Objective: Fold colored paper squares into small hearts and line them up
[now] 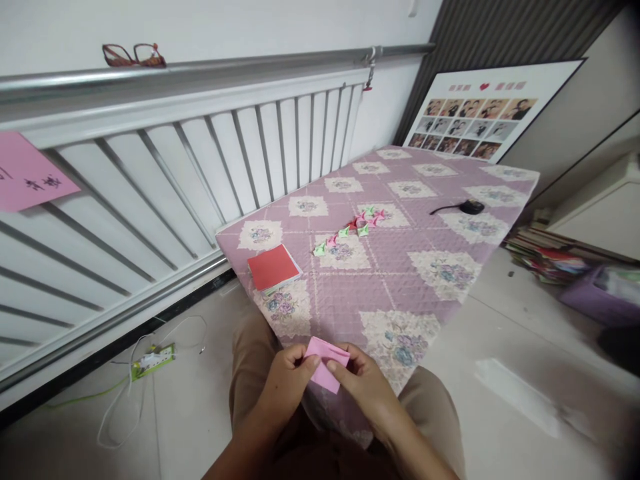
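A folded pink sheet of paper (324,375) is held just over the near corner of the table, above my lap. My left hand (289,379) pinches its left side, thumb on top and fingers curled beneath. On the opposite side my right hand (364,380) grips it the same way, its thumb pressing on the face of the paper. Farther up the cloth lies a row of small folded paper pieces (344,232) in green, pink and red. A stack of square paper with a red sheet on top (273,269) rests near the table's left edge.
A floral purple tablecloth (360,293) covers the table, which stands against a white radiator (280,140). On the cloth's far right lies a black object with a strap (471,207). Eyeglasses (134,56) sit on the pipe. A power strip (153,361) with cables is on the floor.
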The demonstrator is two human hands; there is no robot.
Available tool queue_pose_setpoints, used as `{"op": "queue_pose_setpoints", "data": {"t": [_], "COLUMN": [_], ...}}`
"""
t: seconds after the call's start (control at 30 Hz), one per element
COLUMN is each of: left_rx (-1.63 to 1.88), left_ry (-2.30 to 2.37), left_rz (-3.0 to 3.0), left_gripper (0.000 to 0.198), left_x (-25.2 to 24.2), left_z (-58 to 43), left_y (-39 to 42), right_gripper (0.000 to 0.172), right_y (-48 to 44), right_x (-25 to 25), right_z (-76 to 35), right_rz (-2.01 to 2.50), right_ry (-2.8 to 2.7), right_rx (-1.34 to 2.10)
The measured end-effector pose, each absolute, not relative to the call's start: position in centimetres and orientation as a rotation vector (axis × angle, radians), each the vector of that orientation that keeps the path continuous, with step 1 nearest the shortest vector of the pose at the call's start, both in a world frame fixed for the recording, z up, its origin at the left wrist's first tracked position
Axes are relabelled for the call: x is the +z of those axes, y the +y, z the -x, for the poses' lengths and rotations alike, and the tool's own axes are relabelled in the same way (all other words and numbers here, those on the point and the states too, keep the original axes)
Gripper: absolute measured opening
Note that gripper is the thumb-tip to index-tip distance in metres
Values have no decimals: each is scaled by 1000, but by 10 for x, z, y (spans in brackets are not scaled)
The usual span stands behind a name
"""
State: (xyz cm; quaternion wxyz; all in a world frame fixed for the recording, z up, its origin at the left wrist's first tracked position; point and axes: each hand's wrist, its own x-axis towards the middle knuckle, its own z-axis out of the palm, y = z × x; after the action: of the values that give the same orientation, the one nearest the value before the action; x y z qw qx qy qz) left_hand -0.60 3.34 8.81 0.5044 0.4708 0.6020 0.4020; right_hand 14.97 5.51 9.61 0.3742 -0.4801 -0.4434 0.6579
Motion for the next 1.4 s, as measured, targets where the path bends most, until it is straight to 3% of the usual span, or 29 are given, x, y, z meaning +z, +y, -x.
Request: {"op": "queue_pose_setpoints", "data": {"t": [0.47,0.7,0.8,1.07,1.4], "left_rx": [1084,1259,1273,1264,1244], "left_ry": [1355,1241,1254,1395,1417], "left_rz": [-905,-726,-720,-818,-819], "left_gripper": [21,27,28,32,32], "left_x": [90,81,79,84,83], "left_z": [-2,-12,-13,-13,-14], "left_y": [30,23,22,18,17], "right_gripper": [27,23,20,31,37], "right_y": [52,49,48,48,48], "right_x": [96,97,99,106,101], "right_z": [-141,-139,-140,-142,-144], "right_rz": [1276,1287,1301,1221,1287], "right_ry": [-1193,-1215,-1264,-1172,-1133], "right_rx": [1606,1251,1251,1390,1324]}}
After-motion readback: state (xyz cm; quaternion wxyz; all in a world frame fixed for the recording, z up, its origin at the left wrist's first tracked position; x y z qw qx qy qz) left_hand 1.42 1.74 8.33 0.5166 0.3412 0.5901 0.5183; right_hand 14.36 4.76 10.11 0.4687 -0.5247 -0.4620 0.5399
